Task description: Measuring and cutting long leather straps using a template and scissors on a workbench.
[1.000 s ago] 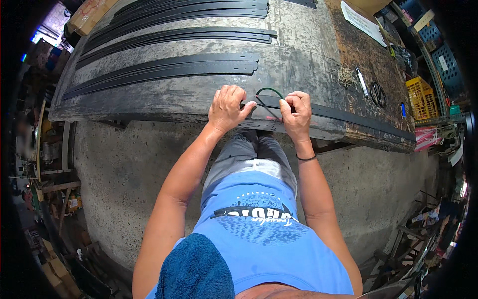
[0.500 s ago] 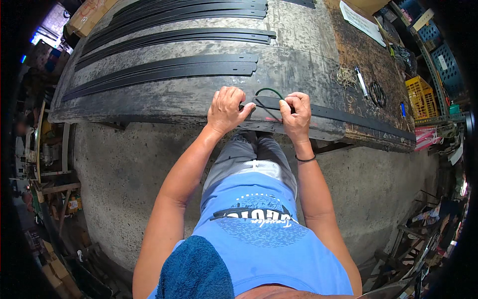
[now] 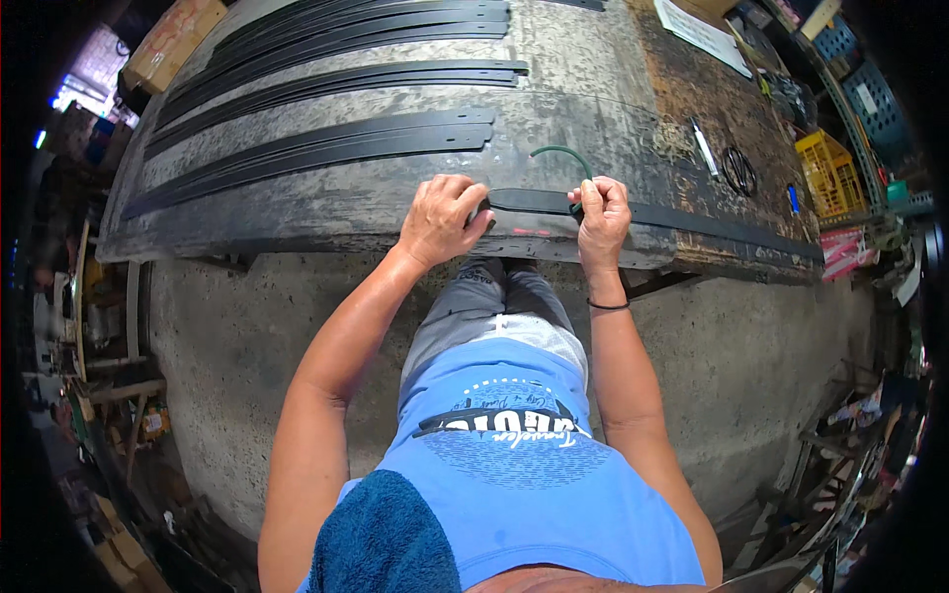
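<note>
A long black strap lies along the table's near edge and runs to the right corner. My left hand is closed around its left end; a small dark piece shows between thumb and forefinger, too hidden to make out. My right hand pinches a thin dark green cord between thumb and fingers, just above the strap. The cord's free end arcs up and to the left over the table. A dark bit of it shows below the fingers, beside the strap.
Several stacks of black straps with slotted ends lie across the worn table. To the right are a white pen, a coil of black cord, a blue marker and paper sheets. A yellow crate stands past the edge.
My right hand has shifted a little right, drawing the green cord away from my left hand, so its end now points up freely. My left hand stays closed at the strap's end.
</note>
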`<act>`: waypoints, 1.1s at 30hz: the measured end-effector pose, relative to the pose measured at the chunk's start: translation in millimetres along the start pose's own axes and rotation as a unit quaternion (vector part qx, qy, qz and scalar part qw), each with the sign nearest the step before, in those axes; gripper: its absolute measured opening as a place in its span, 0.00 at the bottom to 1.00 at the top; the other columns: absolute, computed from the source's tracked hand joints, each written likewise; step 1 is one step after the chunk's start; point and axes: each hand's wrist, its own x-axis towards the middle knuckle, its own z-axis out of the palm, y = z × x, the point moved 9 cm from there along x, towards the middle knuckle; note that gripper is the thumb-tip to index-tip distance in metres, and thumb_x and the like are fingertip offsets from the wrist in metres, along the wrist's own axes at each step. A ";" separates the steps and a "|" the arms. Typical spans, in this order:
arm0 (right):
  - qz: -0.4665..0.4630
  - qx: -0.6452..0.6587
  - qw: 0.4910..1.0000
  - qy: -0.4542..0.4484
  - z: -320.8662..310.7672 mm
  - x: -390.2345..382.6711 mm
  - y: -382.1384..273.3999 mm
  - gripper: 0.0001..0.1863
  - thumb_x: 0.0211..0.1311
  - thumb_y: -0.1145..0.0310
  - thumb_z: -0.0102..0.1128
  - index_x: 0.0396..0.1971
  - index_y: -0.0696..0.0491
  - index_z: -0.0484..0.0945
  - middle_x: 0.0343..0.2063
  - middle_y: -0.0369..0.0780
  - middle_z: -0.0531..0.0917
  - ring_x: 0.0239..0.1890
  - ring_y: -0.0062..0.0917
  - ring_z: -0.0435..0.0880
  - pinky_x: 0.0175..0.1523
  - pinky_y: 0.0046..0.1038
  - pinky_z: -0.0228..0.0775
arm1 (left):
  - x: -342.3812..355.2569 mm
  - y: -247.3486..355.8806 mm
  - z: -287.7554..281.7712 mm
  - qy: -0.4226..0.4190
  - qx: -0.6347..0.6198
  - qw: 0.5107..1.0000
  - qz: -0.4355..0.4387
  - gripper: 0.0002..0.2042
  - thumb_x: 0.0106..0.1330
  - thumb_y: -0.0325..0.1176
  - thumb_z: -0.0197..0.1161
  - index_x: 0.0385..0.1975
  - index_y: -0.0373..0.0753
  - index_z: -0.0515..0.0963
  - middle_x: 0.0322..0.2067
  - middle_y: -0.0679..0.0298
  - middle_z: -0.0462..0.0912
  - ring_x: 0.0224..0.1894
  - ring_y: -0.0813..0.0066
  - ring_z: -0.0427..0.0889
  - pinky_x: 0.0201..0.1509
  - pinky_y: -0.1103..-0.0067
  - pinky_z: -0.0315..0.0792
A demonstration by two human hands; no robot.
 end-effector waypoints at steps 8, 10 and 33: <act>-0.102 -0.138 0.983 0.068 -28.4 1.6 -33.9 0.09 0.59 0.68 0.60 0.26 0.56 0.73 0.29 0.40 0.72 0.34 0.29 0.73 0.43 0.29 0.67 | 28.9 21.7 12.6 -0.047 0.008 0.997 0.054 0.14 0.58 0.34 0.65 0.44 0.41 0.78 0.39 0.58 0.77 0.43 0.57 0.75 0.44 0.66 0.69; -0.029 -0.078 0.995 0.048 -34.0 0.6 -31.8 0.08 0.58 0.69 0.61 0.26 0.56 0.74 0.29 0.39 0.72 0.34 0.28 0.73 0.42 0.28 0.67 | 33.5 27.9 12.4 -0.036 0.011 0.996 0.078 0.09 0.60 0.29 0.63 0.40 0.40 0.79 0.36 0.59 0.77 0.40 0.57 0.75 0.43 0.67 0.69; -0.025 -0.122 0.992 -0.017 -4.9 3.9 -4.4 0.09 0.65 0.69 0.59 0.27 0.58 0.74 0.28 0.38 0.76 0.27 0.21 0.78 0.34 0.24 0.71 | 27.6 18.8 13.7 -0.060 -0.047 0.996 0.053 0.15 0.58 0.28 0.63 0.47 0.38 0.78 0.33 0.58 0.75 0.39 0.58 0.75 0.43 0.67 0.71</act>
